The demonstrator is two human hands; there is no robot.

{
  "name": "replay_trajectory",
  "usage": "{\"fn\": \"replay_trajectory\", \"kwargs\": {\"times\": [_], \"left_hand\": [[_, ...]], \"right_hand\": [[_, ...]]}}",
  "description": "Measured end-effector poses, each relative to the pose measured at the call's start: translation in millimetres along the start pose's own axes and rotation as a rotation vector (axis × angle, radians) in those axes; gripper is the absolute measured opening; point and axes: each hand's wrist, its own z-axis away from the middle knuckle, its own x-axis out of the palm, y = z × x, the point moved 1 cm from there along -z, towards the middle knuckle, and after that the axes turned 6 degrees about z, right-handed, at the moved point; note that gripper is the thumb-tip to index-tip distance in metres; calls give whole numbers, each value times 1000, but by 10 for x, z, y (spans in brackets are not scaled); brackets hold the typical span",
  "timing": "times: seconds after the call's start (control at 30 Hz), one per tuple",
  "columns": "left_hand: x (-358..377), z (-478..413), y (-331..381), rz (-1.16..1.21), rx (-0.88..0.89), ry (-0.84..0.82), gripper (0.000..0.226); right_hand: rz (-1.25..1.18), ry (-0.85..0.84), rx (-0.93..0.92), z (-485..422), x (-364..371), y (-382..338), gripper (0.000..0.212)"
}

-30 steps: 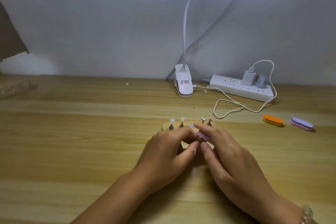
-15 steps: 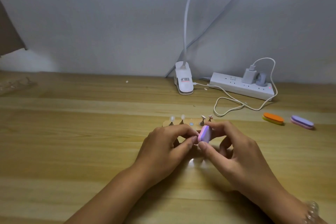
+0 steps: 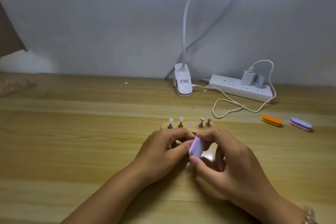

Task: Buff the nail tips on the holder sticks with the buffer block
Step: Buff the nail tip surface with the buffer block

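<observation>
We are pinching the purple buffer block (image 3: 196, 148) in our right hand (image 3: 231, 165), near the wooden stand (image 3: 189, 129); our left hand (image 3: 163, 152) is curling beside it, and we cannot tell what it is holding. We should be rubbing softly

Two hands meet above the counter (image 3: 72, 142), just in front of the stand (image 3: 194, 129), which carries four upright sticks (image 3: 180, 122). The right hand (image 3: 236, 169) pinches a lilac-and-pink buffer (image 3: 196, 148). The left hand (image 3: 160, 152) has curled fingers (image 3: 181, 133) at the buffer's edge, their hold hidden. Behind the stand are a clip lamp (image 3: 183, 83) and a power strip (image 3: 236, 90). Right of it lie two spare buffers (image 3: 271, 120).
</observation>
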Motion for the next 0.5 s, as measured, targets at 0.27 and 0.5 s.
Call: {"fn": "replay_trajectory", "kwargs": {"times": [0.27,0.5], "left_hand": [[-8,3,13,6,19,-6,16],[-15,-1,52,68,-10,-11,24]], "right_hand": [[-1,24,-5,-16,16,23,35],[41,58,13,-15,5,48,31]]}}
